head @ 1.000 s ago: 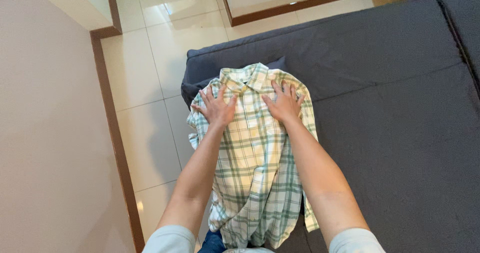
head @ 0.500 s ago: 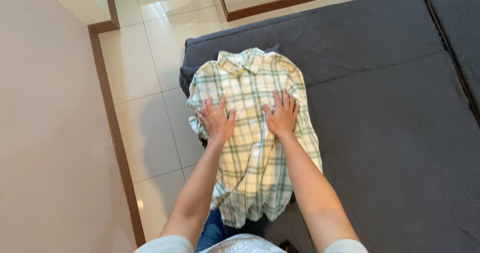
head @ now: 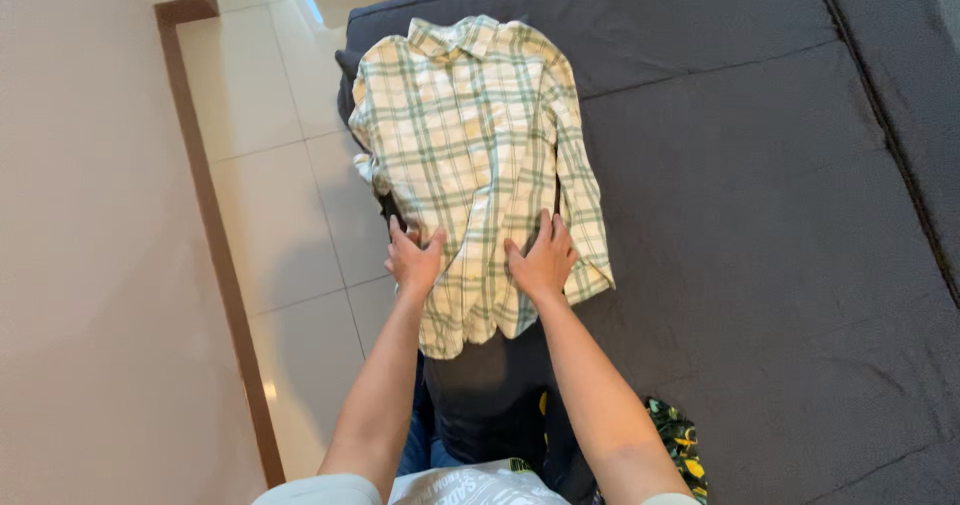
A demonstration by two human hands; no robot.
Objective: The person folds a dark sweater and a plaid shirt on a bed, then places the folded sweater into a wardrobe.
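Both hands lie flat, palms down, fingers spread, on the lower part of the plaid shirt [head: 470,155]; no grip closed on anything, just pressing the cloth. Left hand [head: 412,262] sits at the shirt's left edge near the hem, thumb angled inward; right hand [head: 541,261] is on the right half, just inside the sleeve that runs down that side to a cuff. The shirt, green-and-cream check w/ collar at the far end, lies face up along the left end of the dark grey sofa cushion [head: 760,195], its left side overhanging the cushion edge toward the tiled floor [head: 270,165]. Vs. a second ago: hands were up by the collar and chest, then mid-body, now down near the hem, so they've slid the whole length of the shirt; fabric above them looks flatter, and the hem now lies on the cushion. Reads as a smoothing pass about done from top to bottom. Near side of the shirt: dark garment [head: 480,395] under the hem, and a black item w/ yellow-green print [head: 675,440] to its right. Beige wall w/ brown skirting [head: 215,265] runs along the far left of the shirt, beyond the floor.
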